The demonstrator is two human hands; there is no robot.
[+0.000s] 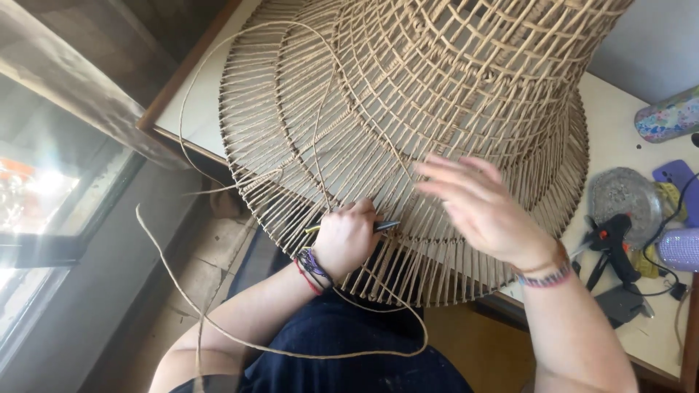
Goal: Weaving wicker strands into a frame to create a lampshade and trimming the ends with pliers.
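A large woven lampshade-like frame of tan paper cord (pixel 437 109) lies over the white table edge, its flared rim of spokes reaching toward me. My left hand (pixel 348 236) is closed around a thin dark tool with a yellow end (pixel 386 226), pressed against the spokes near the rim. My right hand (pixel 484 207) hovers blurred just above the weave, fingers spread and holding nothing. A long loose strand of tan cord (pixel 218 331) loops from the weave down across my lap.
To the right on the white table (pixel 619 109) lie a black glue gun (pixel 615 244), a round glittery dish (pixel 625 195), a purple phone (pixel 681 182), a sparkly lilac object (pixel 681 249) and a colourful tumbler (pixel 666 116). A window (pixel 44 218) is at left.
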